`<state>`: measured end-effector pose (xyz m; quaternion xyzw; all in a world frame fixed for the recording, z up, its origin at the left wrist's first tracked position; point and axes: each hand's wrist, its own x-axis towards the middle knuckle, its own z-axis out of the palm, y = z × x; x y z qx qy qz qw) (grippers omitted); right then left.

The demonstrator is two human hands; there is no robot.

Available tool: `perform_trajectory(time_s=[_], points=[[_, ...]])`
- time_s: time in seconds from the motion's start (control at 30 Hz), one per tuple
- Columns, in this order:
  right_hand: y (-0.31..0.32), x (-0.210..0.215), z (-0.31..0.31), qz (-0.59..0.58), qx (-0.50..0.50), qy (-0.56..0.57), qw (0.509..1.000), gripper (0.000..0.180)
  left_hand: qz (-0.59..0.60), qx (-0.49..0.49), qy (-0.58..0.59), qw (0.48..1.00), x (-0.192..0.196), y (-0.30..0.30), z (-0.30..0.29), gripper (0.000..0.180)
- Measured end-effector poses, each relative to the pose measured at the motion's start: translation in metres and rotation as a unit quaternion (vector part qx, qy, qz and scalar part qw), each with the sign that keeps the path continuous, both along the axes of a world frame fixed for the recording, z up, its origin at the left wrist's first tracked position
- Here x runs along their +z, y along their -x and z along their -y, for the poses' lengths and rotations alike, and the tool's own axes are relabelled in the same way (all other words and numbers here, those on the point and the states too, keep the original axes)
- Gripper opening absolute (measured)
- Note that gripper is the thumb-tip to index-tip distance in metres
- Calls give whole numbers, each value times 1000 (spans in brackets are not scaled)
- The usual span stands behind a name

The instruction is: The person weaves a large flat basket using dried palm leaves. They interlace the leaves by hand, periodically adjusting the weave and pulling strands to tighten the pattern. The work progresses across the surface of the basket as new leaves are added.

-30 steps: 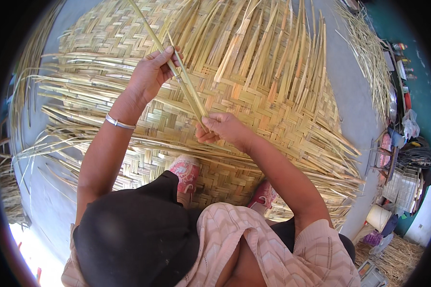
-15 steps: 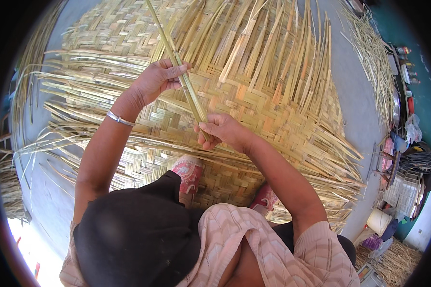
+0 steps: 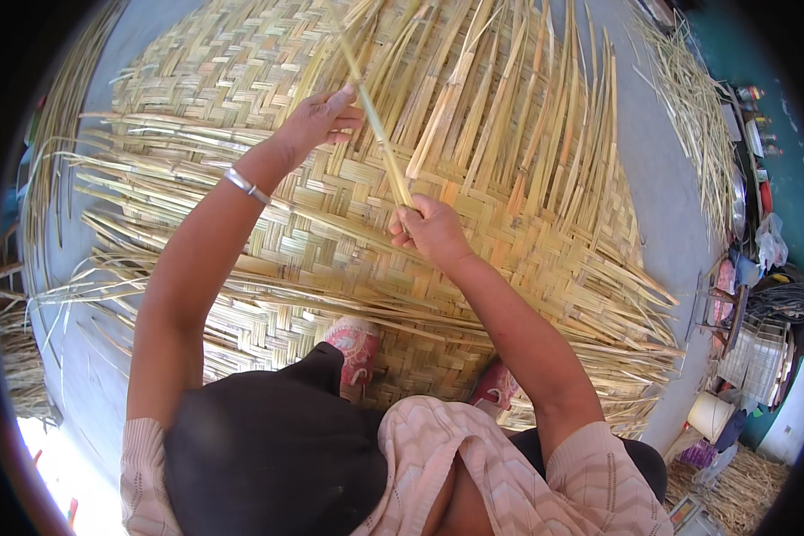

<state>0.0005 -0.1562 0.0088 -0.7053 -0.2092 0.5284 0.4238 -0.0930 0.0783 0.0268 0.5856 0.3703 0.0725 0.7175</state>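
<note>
My right hand point(image 3: 433, 234) grips the lower end of a long yellow-green split reed strip point(image 3: 383, 147). The strip slants up and away to the left, its far part blurred at the top of the view. Beside its middle is my left hand point(image 3: 322, 122), thumb raised and fingers stretched out and apart; whether a fingertip touches the strip is hard to see. Beneath both hands spreads a large woven reed mat point(image 3: 357, 201) in a herringbone pattern. Loose unwoven reed ends point(image 3: 545, 98) fan out on its far side, with more point(image 3: 161, 165) to the left.
My feet in red patterned shoes point(image 3: 357, 344) rest on the mat. Loose reed bundles lie on the grey floor point(image 3: 652, 170) at the right point(image 3: 701, 134) and far left point(image 3: 49, 170). Along the right wall stand a wire rack point(image 3: 757, 357), a white bucket point(image 3: 710, 415) and a plastic bag point(image 3: 771, 239).
My right hand has moved up and slightly right with the strip. The left hand's fingers have opened off the strip, and that hand has shifted a little farther away.
</note>
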Motion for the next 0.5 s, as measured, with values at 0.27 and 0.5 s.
perform_trajectory(time_s=[0.27,0.5], points=[[-20,-5,-28,-39,-189,-16,981,18,-163,-165,-300,925,-43,-77,-41,39],[-24,2,-46,-55,-200,-26,978,16,-255,-184,-461,830,-41,-116,-39,30]])
